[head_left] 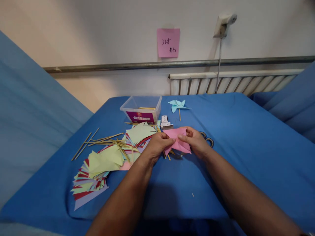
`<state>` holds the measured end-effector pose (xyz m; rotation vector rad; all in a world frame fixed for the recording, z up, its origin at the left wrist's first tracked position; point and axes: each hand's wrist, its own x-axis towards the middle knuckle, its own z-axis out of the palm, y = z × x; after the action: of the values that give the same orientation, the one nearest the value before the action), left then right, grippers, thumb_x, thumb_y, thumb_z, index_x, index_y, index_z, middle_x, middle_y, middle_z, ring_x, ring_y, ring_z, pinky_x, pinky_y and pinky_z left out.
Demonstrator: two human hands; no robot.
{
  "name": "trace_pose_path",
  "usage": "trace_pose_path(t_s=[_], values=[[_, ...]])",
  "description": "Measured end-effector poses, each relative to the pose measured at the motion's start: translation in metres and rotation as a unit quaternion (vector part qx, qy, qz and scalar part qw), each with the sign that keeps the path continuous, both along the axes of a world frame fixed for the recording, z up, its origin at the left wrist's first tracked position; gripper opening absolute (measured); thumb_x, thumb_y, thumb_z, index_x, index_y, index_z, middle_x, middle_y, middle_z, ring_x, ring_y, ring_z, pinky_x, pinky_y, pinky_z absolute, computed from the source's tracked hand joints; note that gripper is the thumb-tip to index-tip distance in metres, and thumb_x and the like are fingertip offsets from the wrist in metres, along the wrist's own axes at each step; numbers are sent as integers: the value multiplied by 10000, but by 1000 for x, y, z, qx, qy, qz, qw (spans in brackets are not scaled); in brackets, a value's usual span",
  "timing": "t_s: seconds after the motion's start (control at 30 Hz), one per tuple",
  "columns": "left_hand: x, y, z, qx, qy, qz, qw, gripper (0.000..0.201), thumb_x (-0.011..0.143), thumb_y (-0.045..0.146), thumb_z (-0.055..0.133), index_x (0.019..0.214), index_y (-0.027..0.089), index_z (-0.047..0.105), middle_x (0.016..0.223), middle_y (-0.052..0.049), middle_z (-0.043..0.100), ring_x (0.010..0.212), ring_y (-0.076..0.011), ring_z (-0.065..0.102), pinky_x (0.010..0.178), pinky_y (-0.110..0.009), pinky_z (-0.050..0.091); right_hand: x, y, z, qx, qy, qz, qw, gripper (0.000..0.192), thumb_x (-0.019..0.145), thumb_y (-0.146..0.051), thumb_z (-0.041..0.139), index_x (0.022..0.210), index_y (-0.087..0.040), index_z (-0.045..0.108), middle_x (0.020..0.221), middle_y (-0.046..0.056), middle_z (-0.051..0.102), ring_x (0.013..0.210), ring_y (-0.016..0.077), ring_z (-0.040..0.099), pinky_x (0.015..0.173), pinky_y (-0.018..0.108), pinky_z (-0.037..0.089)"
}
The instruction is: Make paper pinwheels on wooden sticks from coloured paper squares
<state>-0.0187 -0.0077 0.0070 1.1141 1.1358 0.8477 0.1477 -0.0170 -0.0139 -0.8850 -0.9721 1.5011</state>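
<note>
Both my hands hold a pink paper square over the middle of the blue-covered table. My left hand pinches its left side, with the thumb on the paper near the centre. On the right side, my right hand grips it between thumb and fingers. The sheet looks creased, with cuts or folds running towards its centre. Behind my right hand lie scissors, only their dark handles showing. Thin wooden sticks lie partly under the paper and my left hand.
Fanned stacks of coloured paper and loose sticks lie to the left. Behind stand a clear plastic box with sticks inside, small white boxes and a light blue pinwheel. Blue curtains hang at both sides.
</note>
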Motion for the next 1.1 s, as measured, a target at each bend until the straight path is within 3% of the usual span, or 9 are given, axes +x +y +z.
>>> trace_pose_path(t_s=[0.17,0.3,0.43,0.57,0.67,0.87,1.1], values=[[-2,-2,6,26,44,-61,997,159,633,244,725,583,128,628,481,-27,557,389,-92,446,386,-217,295,1,-1,-5,6,-50,34,998,411,592,-285,814,939,-187,617,767,-11,663,620,135,606,584,260,478],[-3,0,5,18,46,-50,998,164,625,237,726,604,125,609,506,2,546,419,-80,443,419,-208,309,-2,1,-8,1,-35,37,999,398,581,-294,816,910,-185,619,761,-13,668,613,134,600,601,268,479],[0,3,-1,13,-24,-8,1000,223,617,280,762,649,124,605,585,4,571,502,-81,492,492,-202,368,-12,2,-9,7,-24,-62,998,390,582,-313,804,894,-187,607,750,-13,675,621,144,605,608,276,483],[8,-2,-1,-54,-150,36,987,272,636,329,776,783,134,655,725,-22,631,631,-108,578,615,-226,454,-21,5,-14,33,-2,-199,979,370,627,-325,767,923,-183,596,827,5,689,693,151,619,684,295,496],[16,-7,-2,-90,-198,37,975,309,645,317,778,881,141,683,823,-46,667,729,-136,617,681,-249,480,-24,6,-16,43,-7,-250,967,375,642,-323,753,951,-182,594,839,8,690,695,149,619,688,297,493],[25,-8,-12,-76,-229,84,967,357,588,232,807,909,124,695,804,-50,688,693,-136,619,714,-270,487,-29,3,-18,41,1,-252,967,363,657,-320,750,955,-173,602,861,21,694,718,153,630,702,299,503],[29,-9,-11,-70,-252,83,962,329,615,245,787,911,131,701,746,-39,693,630,-130,614,645,-250,478,-34,3,-21,31,47,-242,969,343,673,-306,753,954,-173,608,859,15,689,722,144,628,703,293,508]])
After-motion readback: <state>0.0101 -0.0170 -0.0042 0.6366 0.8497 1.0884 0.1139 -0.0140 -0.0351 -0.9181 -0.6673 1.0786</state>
